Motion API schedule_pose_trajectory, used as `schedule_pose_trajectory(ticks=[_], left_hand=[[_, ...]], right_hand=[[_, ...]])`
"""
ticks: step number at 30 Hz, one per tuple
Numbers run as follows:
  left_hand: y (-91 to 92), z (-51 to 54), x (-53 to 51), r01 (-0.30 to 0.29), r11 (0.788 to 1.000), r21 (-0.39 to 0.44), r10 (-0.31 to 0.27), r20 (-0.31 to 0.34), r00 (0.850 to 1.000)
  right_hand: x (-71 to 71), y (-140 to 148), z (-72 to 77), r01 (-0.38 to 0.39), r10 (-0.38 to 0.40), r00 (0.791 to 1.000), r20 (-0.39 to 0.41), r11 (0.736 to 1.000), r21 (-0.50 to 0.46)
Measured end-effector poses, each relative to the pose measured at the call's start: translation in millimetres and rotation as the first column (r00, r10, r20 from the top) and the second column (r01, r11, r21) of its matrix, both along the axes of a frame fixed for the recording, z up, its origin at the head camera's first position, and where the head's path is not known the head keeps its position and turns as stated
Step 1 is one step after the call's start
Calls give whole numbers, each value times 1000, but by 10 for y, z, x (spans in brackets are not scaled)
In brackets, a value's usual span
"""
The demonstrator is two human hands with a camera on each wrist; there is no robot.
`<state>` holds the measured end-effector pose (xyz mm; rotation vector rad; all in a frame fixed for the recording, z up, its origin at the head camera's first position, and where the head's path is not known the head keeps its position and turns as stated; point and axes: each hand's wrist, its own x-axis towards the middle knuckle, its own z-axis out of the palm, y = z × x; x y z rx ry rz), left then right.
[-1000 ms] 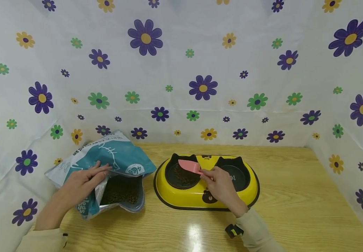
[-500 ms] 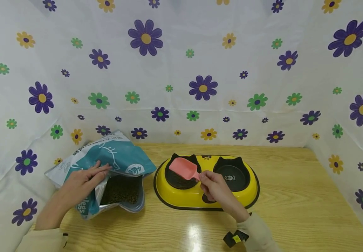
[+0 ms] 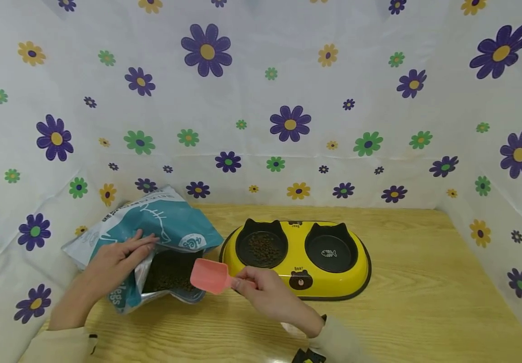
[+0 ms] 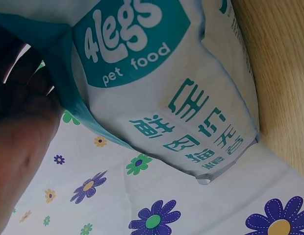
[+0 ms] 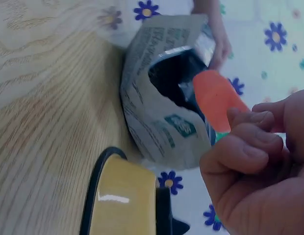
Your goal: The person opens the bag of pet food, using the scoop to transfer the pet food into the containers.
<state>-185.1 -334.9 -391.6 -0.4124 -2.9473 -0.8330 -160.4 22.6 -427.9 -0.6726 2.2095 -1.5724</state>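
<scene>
A blue and white pet food bag [image 3: 179, 222] lies tilted at the left with its mouth towards me, brown kibble [image 3: 170, 280] inside. My left hand [image 3: 113, 264] rests on the bag by the mouth, fingers fairly straight; the left wrist view hides their tips behind the bag [image 4: 142, 98]. My right hand [image 3: 267, 295] pinches the handle of a pink scoop [image 3: 209, 276]. The scoop's blade is at the right side of the bag's mouth, and no kibble shows on it. In the right wrist view, curled fingers [image 5: 247, 152] hold the scoop [image 5: 215, 98].
A yellow double pet bowl [image 3: 292, 282] stands right of the bag. Kibble [image 3: 263, 247] lies in its left black dish; the right dish [image 3: 322, 247] shows a fish-bone print. A flowered cloth [image 3: 252, 101] rises behind the wooden table [image 3: 429, 282].
My right hand has moved left and towards me with the scoop, from over the left dish to the bag's mouth. The left hand has stayed on the bag.
</scene>
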Motion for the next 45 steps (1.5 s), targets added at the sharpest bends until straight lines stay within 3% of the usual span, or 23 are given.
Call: schedule_pose_trajectory(ticks=[2, 4, 6, 8, 10, 13, 15, 16, 17, 18, 21, 26, 30, 33, 39, 42, 45], left_hand=[[-7, 4, 5, -4, 1000, -1, 4, 7, 1000], [-10, 2, 7, -3, 1000, 4, 3, 13, 1000], [-9, 1, 7, 0, 1000, 7, 0, 18, 1000], [-6, 1, 5, 3, 1000, 6, -3, 18, 1000], [-1, 7, 3, 2, 1000, 6, -2, 17, 1000], [4, 22, 8, -3, 1000, 5, 3, 19, 1000], [5, 28, 13, -6, 1000, 2, 6, 20, 1000], [5, 30, 13, -6, 1000, 1, 6, 20, 1000], [4, 31, 13, -7, 1000, -1, 7, 19, 1000], [4, 31, 13, -7, 1000, -2, 7, 17, 1000], [0, 22, 8, -3, 1000, 3, 3, 15, 1000], [-7, 2, 11, 0, 1000, 7, 0, 15, 1000], [-5, 10, 0, -5, 1000, -2, 5, 12, 1000], [-2, 14, 0, -7, 1000, -3, 7, 10, 1000], [4, 18, 11, -5, 1000, -7, 6, 6, 1000], [6, 22, 17, -7, 1000, -10, 7, 11, 1000], [7, 23, 20, -8, 1000, -6, 8, 14, 1000]], right_hand=[[25, -136, 3, -4, 22, 987, -158, 994, 113], [45, -259, 7, 33, 62, 935, -350, 965, 259], [60, -372, 7, 120, 115, 841, -529, 913, 389], [71, -473, -11, 221, 162, 737, -656, 859, 461], [76, -562, -38, 317, 195, 639, -744, 814, 486], [75, -669, -96, 422, 226, 519, -824, 771, 477], [68, -728, -121, 482, 245, 460, -853, 738, 472], [61, -756, -133, 500, 255, 444, -859, 725, 474], [52, -783, -143, 509, 259, 441, -859, 716, 477], [40, -807, -155, 508, 261, 446, -856, 713, 482], [2, -877, -205, 470, 245, 506, -827, 726, 503], [-45, -938, -278, 355, 145, 658, -739, 806, 474], [-72, -946, -282, 251, 65, 784, -618, 877, 410], [-77, -950, -285, 189, 22, 857, -515, 916, 354], [-77, -970, -323, 125, -61, 950, -307, 973, 194], [-72, -968, -340, 121, -102, 978, -180, 988, 100], [-62, -952, -350, 130, -129, 991, -45, 992, 11]])
